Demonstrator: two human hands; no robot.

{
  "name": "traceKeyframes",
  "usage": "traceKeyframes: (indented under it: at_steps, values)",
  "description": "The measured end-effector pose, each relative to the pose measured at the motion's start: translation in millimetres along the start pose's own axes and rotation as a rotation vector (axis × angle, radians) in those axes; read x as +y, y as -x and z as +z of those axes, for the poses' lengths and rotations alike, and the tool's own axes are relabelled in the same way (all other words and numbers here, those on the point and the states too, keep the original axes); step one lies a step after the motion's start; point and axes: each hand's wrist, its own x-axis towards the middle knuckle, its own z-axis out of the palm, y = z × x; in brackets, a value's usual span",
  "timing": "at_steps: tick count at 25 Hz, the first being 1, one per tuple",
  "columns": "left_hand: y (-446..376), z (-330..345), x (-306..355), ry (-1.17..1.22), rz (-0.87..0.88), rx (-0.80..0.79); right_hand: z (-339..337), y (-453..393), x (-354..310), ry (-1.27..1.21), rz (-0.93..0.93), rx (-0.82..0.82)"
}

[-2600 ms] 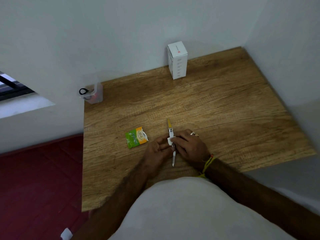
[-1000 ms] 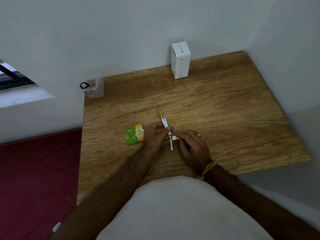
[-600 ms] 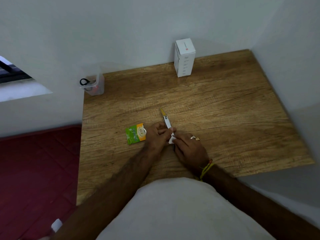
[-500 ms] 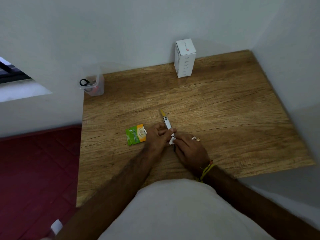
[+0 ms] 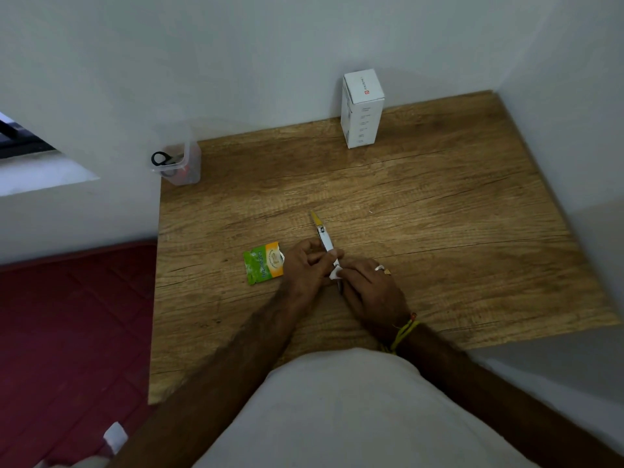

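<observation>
Working at the front middle of the table [image 5: 439, 231], well in from every edge. Clamping a white pen [image 5: 324, 236] in the grip of the left hand [image 5: 305, 265], low over the wood, yellow tip aimed away and slightly left. Pinching a small white scrap [image 5: 335, 273] against the barrel in the grip of the right hand [image 5: 369, 288], fingers closed on it. Just beside the left hand, a green and orange sachet [image 5: 263, 266]. Wide bare wood to the right and beyond, up to a white box [image 5: 362, 109] at the back wall and a clear tub [image 5: 179, 163] of scissors [image 5: 162, 159] at the back left corner. Past the left edge, a drop to red floor [image 5: 67, 332]. Against a second ago: right hand drawn in to the left, scrap now on the pen instead of beside it, near end of the pen hidden between the hands; sachet, box and tub unmoved.
</observation>
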Motion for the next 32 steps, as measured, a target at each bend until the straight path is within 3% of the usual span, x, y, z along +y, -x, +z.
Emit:
traceKeyframes:
  at_steps: [16, 21, 25, 32]
  values:
    - [6, 5, 9, 0.108, -0.053, -0.008, -4, 9, 3, -0.045, -0.092, -0.072]
    - [4, 6, 7, 0.055, -0.035, 0.008, -5, -1, -1, -0.065, 0.005, 0.023]
    - [7, 5, 10, 0.112, -0.043, 0.0, -1, 7, 1, -0.02, -0.107, -0.002]
    - [6, 4, 11, 0.137, -0.053, -0.013, 0, 13, 3, 0.029, -0.124, -0.021]
